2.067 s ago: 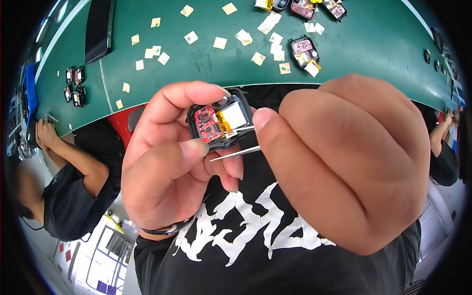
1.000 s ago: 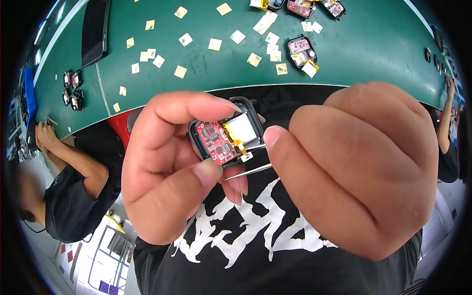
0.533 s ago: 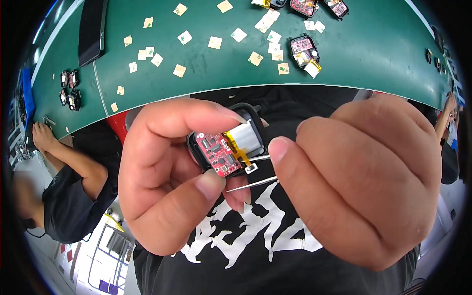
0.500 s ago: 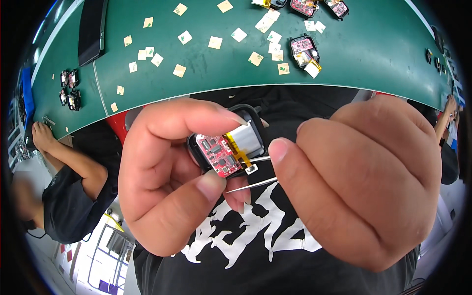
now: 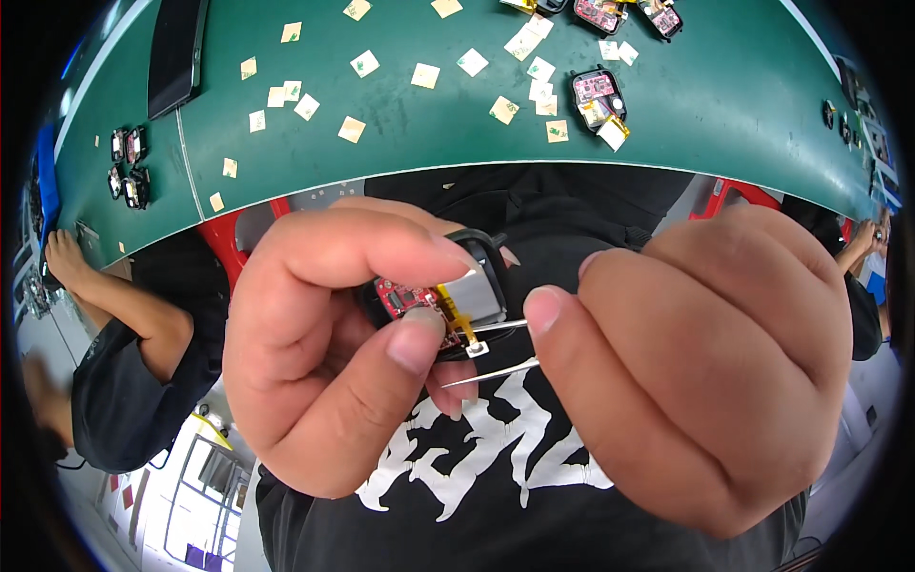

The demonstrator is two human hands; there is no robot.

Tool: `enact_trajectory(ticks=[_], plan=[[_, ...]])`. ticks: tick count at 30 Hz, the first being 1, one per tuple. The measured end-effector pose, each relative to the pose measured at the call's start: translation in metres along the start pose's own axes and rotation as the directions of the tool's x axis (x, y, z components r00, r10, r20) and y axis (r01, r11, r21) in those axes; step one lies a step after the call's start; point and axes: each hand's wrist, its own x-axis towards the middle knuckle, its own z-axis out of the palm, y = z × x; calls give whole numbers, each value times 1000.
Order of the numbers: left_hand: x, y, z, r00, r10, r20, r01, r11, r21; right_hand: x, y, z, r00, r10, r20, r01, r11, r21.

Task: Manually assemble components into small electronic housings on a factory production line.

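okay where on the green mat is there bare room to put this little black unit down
On the green mat, the widest bare stretch runs right of the opened black unit, out to the small parts at the far right edge. Crowded: the paper squares left of centre and the units far left.

Electronics assembly workshop, bench line. Evidence: long green-matted desk (image 5: 724,105) running across the top of the view, looks like an anti-static work surface. Scattered over it are small yellowish adhesive pads (image 5: 426,75), plus several opened black device housings with red circuit boards (image 5: 598,91) exposed. More small black parts sit in a cluster at the desk's left end (image 5: 127,167), near a dark flat slab (image 5: 175,48). Red stool or chair frame (image 5: 232,238) under the desk edge. Another person in dark clothing (image 5: 124,372) sits on the left, and another person's hand (image 5: 865,238) is at the far right, so it's a shared line with multiple stations.
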Motion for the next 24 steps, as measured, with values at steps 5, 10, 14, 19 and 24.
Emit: enact_trajectory(ticks=[5,10,14,19,24], plan=[[-1,6,1,998,-45,-38,41,995,-91,4,-4,0,998,63,-11,-62,998,14],[-1,9,-5,999,-26,21,26,999,-30,2,-5,6,993,94,-71,-88,993,85],[-3,10,-9,999,-29,38,32,996,-81,4,-5,10,990,113,-83,-103,987,124],[1,10,-9,998,-19,55,27,990,-140,2,-6,13,985,145,-90,-129,977,170],[3,10,-8,1000,-8,23,10,994,-109,1,-6,16,979,172,-109,-144,964,224]])
